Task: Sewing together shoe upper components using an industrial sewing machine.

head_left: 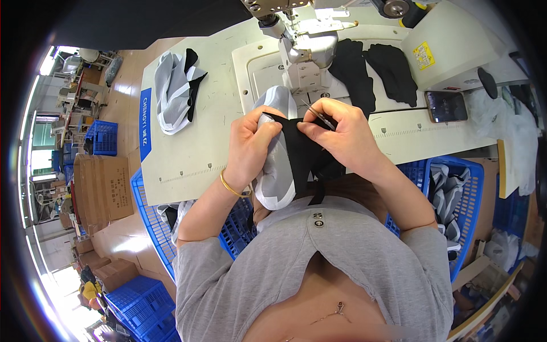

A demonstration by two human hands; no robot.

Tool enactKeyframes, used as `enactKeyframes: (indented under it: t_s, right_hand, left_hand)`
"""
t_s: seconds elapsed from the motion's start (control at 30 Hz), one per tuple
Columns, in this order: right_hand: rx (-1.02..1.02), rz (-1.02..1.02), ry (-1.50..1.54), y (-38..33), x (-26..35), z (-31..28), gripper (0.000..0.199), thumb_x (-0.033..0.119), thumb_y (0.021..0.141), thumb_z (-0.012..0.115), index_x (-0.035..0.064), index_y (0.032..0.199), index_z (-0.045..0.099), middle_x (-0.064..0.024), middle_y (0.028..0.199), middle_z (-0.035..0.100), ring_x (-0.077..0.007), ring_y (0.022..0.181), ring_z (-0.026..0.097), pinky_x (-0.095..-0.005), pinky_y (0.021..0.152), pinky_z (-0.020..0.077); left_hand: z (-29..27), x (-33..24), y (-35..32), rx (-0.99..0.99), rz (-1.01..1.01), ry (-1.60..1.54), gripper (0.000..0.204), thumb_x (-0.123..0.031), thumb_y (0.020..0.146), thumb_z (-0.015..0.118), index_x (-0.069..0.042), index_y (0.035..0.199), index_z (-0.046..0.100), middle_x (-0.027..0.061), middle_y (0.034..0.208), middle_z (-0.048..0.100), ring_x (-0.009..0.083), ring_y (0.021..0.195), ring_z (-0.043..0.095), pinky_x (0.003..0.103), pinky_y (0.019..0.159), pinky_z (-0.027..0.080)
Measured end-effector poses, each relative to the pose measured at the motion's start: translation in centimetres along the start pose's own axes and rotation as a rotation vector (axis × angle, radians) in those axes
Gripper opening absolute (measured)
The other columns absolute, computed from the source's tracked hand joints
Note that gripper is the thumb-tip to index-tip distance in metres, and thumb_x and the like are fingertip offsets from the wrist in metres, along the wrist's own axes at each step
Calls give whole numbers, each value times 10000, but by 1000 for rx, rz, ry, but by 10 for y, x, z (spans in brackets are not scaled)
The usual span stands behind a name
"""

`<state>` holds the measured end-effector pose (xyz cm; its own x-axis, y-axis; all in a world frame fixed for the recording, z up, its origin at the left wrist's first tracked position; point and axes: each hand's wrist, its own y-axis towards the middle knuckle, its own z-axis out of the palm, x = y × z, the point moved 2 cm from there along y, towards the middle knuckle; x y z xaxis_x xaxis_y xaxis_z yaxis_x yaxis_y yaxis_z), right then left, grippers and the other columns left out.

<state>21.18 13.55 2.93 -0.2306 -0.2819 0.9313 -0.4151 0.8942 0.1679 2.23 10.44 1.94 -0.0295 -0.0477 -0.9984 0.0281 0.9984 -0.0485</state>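
Note:
In front of the sewing machine (310, 57), my left hand (250, 142) is closed, pinching a grey and white fabric piece (276, 174) that resembles a shoe upper, together with the corner of a black fabric piece (301, 157). My right hand (345, 132) pinches the black fabric's top edge between thumb and forefinger. A thin pointed metal tool (310, 108), tweezers or snips, is also tucked in that hand; its other end is hidden by the fingers. The joined fabric hangs over the table's front edge towards my lap, just below the machine's needle area.
Grey and black fabric pieces (172, 94) lie at the table's left. Black fabric pieces (393, 74) and a phone (446, 106) are at the right. Blue baskets (151, 214) of fabric flank me below the table. A cardboard box (103, 188) stands on the floor at left.

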Motion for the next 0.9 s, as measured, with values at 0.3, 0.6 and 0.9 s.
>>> enactKeyframes:
  t_s: [0.3, 0.6, 0.9]
  right_hand:
    - [4, 8, 47, -1, -2, 1, 185, 106, 825, 727, -37, 863, 615, -117, 776, 640, -163, 690, 616, -304, 623, 479]
    - [-28, 250, 401, -16, -23, -5, 122, 86, 849, 718, -2, 873, 637, 0, 710, 622, -44, 640, 578, -196, 574, 451]
    - [-138, 233, 566, -20, -23, 4, 100, 68, 858, 709, -4, 857, 640, -38, 740, 656, -80, 675, 622, -219, 615, 484]
  left_hand:
    - [1, -1, 0, 42, 55, 157, 108, -102, 856, 719, -12, 868, 660, -27, 739, 624, 25, 680, 527, 208, 592, 444]
    - [-3, -13, -6, -2, 98, 253, 125, -123, 871, 712, -10, 894, 663, -12, 749, 633, 41, 700, 544, 208, 622, 455]
    - [0, -19, -12, -14, 126, 252, 116, -106, 859, 714, -10, 898, 661, 1, 767, 638, 47, 712, 547, 219, 638, 462]
